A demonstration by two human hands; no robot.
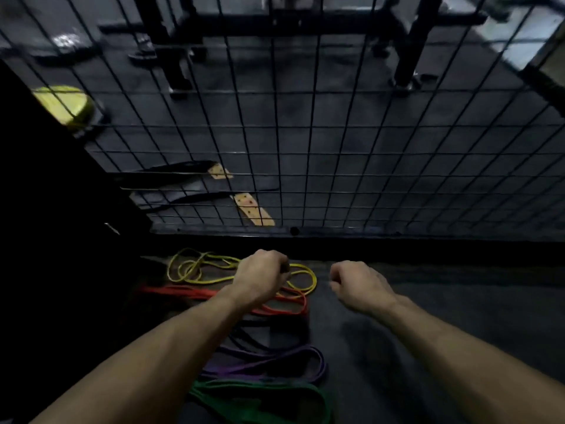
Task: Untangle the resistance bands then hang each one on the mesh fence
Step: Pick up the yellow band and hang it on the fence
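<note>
Five resistance bands on the dark floor (428, 301), sorted roughly by colour in a column running away from the fence: yellow band (195, 270) nearest the mesh, looped over itself several times; red band (189, 292) just behind it, crossing the yellow at the right end; a black band (244, 335), hard to make out against the floor; purple band (275, 359); green band (263, 399) closest to the body. Probably dumped here at the foot of the mesh fence (336, 142) so each can go straight up onto the wire once freed. Nothing on the fence yet, so the task looks barely begun.

Left hand (263, 276) low over the overlap of yellow and red, fingers (282, 266) curled under, knuckles up. Something dark at the fingertips, too blurred to name; cannot tell whether a band is pinched or merely covered. Right hand (360, 286) beside the pile over bare floor, fingers (336, 275) loosely curled, grasping nothing, likely poised to take the other side of a loop.

Beyond the mesh: rack legs (406, 56), a yellow disc (65, 105), leather belts (250, 209) lying flat.

Likely snag: yellow and red crossing at the right end, so lifting one may drag the other.
</note>
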